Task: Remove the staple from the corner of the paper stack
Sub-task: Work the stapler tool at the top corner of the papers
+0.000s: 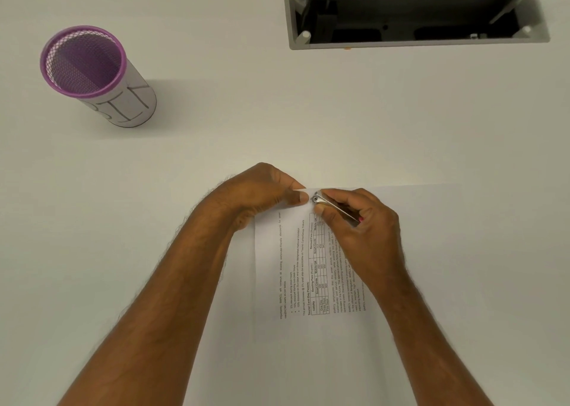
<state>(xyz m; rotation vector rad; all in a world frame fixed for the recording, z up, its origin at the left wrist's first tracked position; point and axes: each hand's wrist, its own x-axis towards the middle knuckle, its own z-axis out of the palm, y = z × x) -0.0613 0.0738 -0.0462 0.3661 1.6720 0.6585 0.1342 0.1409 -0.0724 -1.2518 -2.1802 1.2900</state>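
Note:
A stack of printed paper (296,270) lies on the white table, turned sideways, with a table and text lines on its top sheet. My left hand (262,196) pinches the stack's far left corner between thumb and fingers. My right hand (364,220) holds a small metal tool (331,203) that looks like a nail clipper; its silver head rests on the paper right beside my left thumb. The staple itself is hidden by the tool head and my fingers.
A purple mesh cup (92,72) wrapped in white paper with handwritten letters stands at the far left. An open grey cable hatch (413,14) is sunk into the table (216,112) at the far right.

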